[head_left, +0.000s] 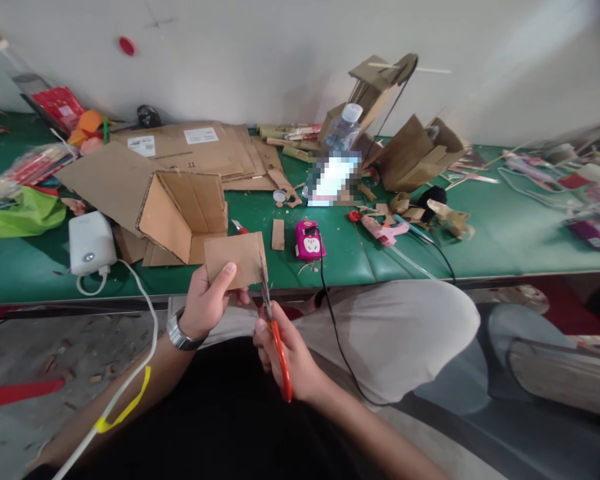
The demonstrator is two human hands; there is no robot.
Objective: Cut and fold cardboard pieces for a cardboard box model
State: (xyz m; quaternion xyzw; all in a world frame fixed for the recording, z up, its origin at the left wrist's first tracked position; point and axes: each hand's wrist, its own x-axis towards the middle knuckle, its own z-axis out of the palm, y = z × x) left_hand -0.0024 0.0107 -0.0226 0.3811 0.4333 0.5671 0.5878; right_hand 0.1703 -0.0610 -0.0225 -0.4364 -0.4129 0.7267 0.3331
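My left hand (211, 299) pinches a small rectangular cardboard piece (235, 259), thumb on top and fingers beneath. In my right hand (285, 347) is a pair of orange-handled scissors (281, 357), blades pointing away from me. The blades lie along the right edge of the cardboard piece; whether they are fully closed is hard to tell. Just beyond my left hand stands an open cardboard box form (180, 217) on the green table (345, 260). Behind the held piece, a cutter with a red handle (240, 227) is partly hidden.
A pink power socket (309, 241) with a black cable, a small cardboard strip (278, 235) and a pink glue gun (384, 231) lie ahead. A white power adapter (91, 243) sits left, its cable crossing my left arm. Flat cardboard, a bottle (344, 130) and cardboard structures stand behind.
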